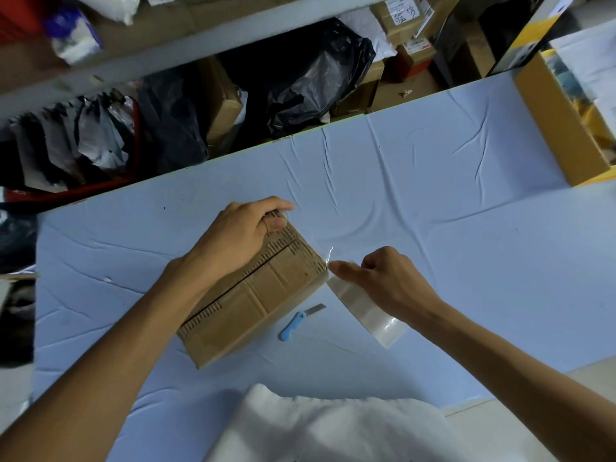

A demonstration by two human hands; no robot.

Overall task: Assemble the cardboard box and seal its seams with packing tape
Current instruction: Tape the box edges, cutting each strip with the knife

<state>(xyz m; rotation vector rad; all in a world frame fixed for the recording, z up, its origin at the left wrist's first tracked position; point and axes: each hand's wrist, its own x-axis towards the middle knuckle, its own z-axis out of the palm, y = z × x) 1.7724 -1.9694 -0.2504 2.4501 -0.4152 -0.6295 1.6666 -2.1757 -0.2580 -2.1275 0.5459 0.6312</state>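
A small brown cardboard box [253, 295] lies on the blue-covered table [433, 195] with its flaps folded shut and the middle seam facing up. My left hand [240, 235] grips the box's far corner, thumb on the top. My right hand [386, 281] holds a roll of clear packing tape [370, 311] at the box's right corner. A stretch of clear tape [313, 241] runs from the roll along the box's far right edge toward my left hand's fingers.
A small blue-handled knife [296, 323] lies on the table just in front of the box. An open cardboard carton [560, 121] stands at the table's far right. Behind the table are shelves with black bags [313, 71] and parcels.
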